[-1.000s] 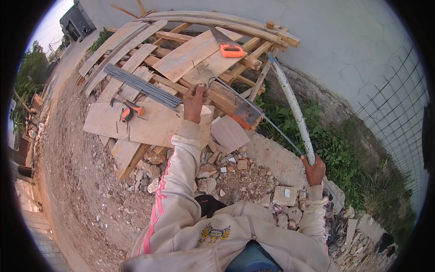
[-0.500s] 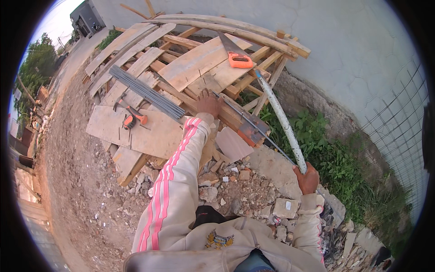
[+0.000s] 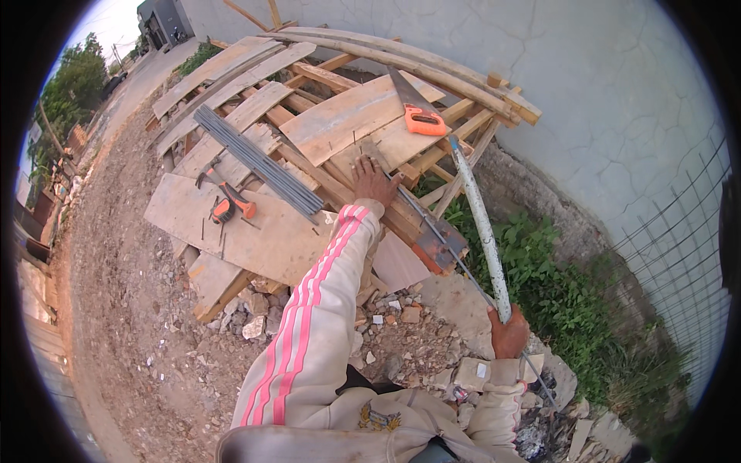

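My right hand (image 3: 510, 333) is closed around the near end of a white, paint-flecked pipe (image 3: 485, 224) with a blue far tip. A thin metal rod (image 3: 471, 275) slants from the wood beside my left hand, past my right hand, toward the rubble. Whether my right fingers also hold the rod cannot be made out. My left hand (image 3: 375, 184) lies flat on a timber at the near edge of the wood stack, fingers stretched and thumb out beside the rod's upper end. An orange-handled handsaw (image 3: 424, 121) rests on a board (image 3: 359, 116) just beyond.
Left on the boards lie a bundle of grey rods (image 3: 258, 158), a claw hammer (image 3: 224, 187), a tape measure (image 3: 223, 210) and several loose nails. Broken bricks and rubble (image 3: 386, 324) cover the ground. Weeds (image 3: 532, 255) and a wire mesh (image 3: 671, 262) line the wall (image 3: 587, 100).
My right hand has come nearer and a little left, swinging the pipe's near end with it. My left hand stays on the timber, its thumb now spread outward. The whole view has shifted slightly.
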`<act>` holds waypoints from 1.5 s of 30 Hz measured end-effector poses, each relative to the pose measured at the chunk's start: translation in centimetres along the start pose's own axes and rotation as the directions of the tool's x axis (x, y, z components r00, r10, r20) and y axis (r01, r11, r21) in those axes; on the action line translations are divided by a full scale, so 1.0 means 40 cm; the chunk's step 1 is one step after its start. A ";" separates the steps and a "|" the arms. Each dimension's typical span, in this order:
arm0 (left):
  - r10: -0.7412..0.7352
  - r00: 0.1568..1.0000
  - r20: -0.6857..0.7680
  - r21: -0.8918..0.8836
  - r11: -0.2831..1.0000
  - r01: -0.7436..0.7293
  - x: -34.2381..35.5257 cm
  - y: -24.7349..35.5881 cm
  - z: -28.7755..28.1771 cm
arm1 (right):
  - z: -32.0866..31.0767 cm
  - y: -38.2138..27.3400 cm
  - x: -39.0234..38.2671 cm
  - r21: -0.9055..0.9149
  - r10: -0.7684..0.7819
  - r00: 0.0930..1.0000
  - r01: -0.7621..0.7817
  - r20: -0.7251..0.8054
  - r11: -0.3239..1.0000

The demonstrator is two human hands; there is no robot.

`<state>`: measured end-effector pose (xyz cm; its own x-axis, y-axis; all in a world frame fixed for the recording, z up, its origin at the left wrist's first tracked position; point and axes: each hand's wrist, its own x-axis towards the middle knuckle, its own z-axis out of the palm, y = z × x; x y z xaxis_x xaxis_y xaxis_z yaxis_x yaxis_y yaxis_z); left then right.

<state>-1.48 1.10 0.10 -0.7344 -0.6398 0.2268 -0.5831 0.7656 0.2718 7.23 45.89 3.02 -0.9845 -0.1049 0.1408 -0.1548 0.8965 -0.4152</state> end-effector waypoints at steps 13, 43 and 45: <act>0.091 0.995 0.050 0.052 0.994 -0.093 -0.003 -0.021 -0.011 | -0.006 -0.022 -0.012 0.011 0.027 0.999 -0.028 0.029 1.000; 0.154 0.966 0.208 0.211 0.957 -0.198 -0.007 -0.048 -0.032 | -0.272 0.527 0.159 -0.284 -0.270 0.940 0.322 0.206 0.903; 0.157 0.965 0.211 0.226 0.952 -0.204 -0.008 -0.045 -0.037 | -0.255 0.565 0.191 -0.284 -0.301 0.923 0.363 0.240 0.887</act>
<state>0.31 -0.18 0.93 -0.8732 -0.4832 0.0644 -0.4841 0.8750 0.0008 -2.96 69.75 3.88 -0.8818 -0.4700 0.0397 -0.4716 0.8796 -0.0620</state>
